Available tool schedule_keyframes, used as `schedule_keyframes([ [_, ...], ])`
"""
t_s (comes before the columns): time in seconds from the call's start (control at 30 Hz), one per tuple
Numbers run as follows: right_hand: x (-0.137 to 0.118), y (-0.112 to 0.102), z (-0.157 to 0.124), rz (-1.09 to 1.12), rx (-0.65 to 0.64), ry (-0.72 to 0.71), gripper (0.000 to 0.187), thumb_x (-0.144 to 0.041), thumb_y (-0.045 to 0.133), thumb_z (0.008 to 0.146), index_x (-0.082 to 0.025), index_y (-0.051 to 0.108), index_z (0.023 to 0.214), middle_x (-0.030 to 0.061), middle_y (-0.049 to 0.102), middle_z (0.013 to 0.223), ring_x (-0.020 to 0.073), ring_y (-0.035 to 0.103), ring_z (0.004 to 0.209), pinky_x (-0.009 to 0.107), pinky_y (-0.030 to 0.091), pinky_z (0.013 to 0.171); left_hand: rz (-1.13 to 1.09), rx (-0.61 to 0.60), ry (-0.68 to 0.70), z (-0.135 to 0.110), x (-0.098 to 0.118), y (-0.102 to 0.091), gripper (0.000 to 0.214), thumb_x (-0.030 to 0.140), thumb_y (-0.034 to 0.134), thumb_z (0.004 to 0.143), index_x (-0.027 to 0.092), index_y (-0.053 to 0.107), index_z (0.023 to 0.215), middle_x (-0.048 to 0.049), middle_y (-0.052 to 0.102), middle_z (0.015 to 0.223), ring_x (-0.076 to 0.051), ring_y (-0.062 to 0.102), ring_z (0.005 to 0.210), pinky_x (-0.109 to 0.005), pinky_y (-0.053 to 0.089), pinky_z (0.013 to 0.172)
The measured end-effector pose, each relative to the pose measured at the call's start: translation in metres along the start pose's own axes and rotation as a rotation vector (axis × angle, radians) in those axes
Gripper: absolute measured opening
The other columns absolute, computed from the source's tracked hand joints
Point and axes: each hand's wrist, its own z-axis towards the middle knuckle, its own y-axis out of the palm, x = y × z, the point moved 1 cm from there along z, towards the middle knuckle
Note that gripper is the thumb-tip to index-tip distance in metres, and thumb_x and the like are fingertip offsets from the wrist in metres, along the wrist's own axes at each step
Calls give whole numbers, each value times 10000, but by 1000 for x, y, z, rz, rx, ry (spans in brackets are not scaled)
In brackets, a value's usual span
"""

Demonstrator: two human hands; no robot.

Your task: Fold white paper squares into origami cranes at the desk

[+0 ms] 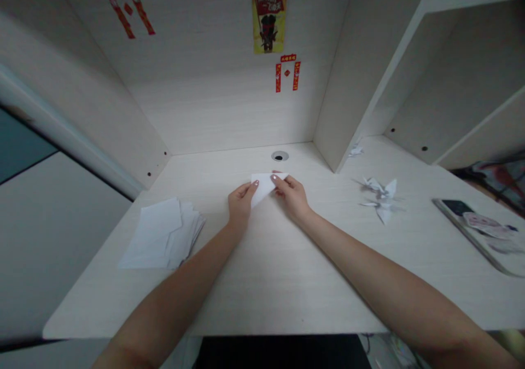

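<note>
From where I stand, the folded paper point(264, 188) at the centre is plain white, and the stack of paper sheets point(162, 235) at nine o'clock matches it. The bench point(283, 287) is pale cream with faint wood grain. At twelve o'clock, a yellow poster point(268, 15) carries a red banner and a dark figure, with red paper strips point(287, 72) below it. At three o'clock, the paper crane point(381, 198) looks white, tinged with grey.
</note>
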Motion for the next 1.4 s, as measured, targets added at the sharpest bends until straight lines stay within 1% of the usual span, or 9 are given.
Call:
schedule_keyframes([
  [0.03,1,1,0,12,-34,27,410,-509,706,640,-158,671,847,8,595,676,107,469,555,250,359,514,-4,4,-1,0,0,0,315,440,691,662,154,734,787,-19,680,754,-147,567,683,-243,424,630],
  [0.1,3,2,-1,6,-45,36,360,-501,724,623,-150,643,641,-2,569,580,101,434,523,252,322,503,-2,12,0,-1,1,1,308,433,696,658,158,737,791,-23,687,776,-152,572,706,-248,430,652],
  [0.2,4,1,-2,-2,-9,28,376,-489,736,613,-158,583,524,-27,512,489,92,396,493,253,289,504,5,12,-12,-2,2,1,299,421,700,660,157,741,794,-26,692,799,-156,574,726,-250,431,665],
  [0.53,2,3,-3,38,13,40,347,-467,751,593,-154,605,558,-31,522,516,92,392,514,253,287,521,-13,-10,-62,-3,2,0,321,433,701,666,164,746,834,-11,682,779,-137,552,661,-237,413,592],
  [0.7,1,4,-4,54,15,47,338,-461,753,585,-156,609,568,-29,521,520,95,392,516,254,280,519,-8,-38,-65,-3,1,0,322,438,685,680,161,746,831,-13,674,756,-131,534,639,-238,412,590],
  [0.87,1,3,-4,20,1,22,338,-458,746,603,-161,594,549,-36,500,506,95,391,513,257,273,522,-2,15,-11,-3,3,0,285,407,688,678,156,746,798,-14,680,760,-143,555,684,-242,430,644],
  [0.97,0,1,-2,7,28,5,364,-455,745,613,-168,553,499,-42,468,486,93,385,514,258,267,528,-21,42,-10,-2,3,0,294,410,685,680,159,744,821,-13,685,784,-147,565,705,-242,433,657],
  [1.07,-1,0,-1,59,40,8,381,-448,747,620,-171,531,472,-42,453,488,90,377,516,258,272,537,-43,57,-27,-2,3,-1,305,413,691,672,156,743,828,-15,685,792,-148,567,708,-244,433,657],
  [1.4,-1,0,1,196,72,58,365,-510,732,603,-182,588,532,-24,489,520,105,401,523,264,308,529,-69,68,-14,-1,2,-1,316,413,699,664,144,738,826,-12,675,750,-142,562,687,-243,426,645],
])
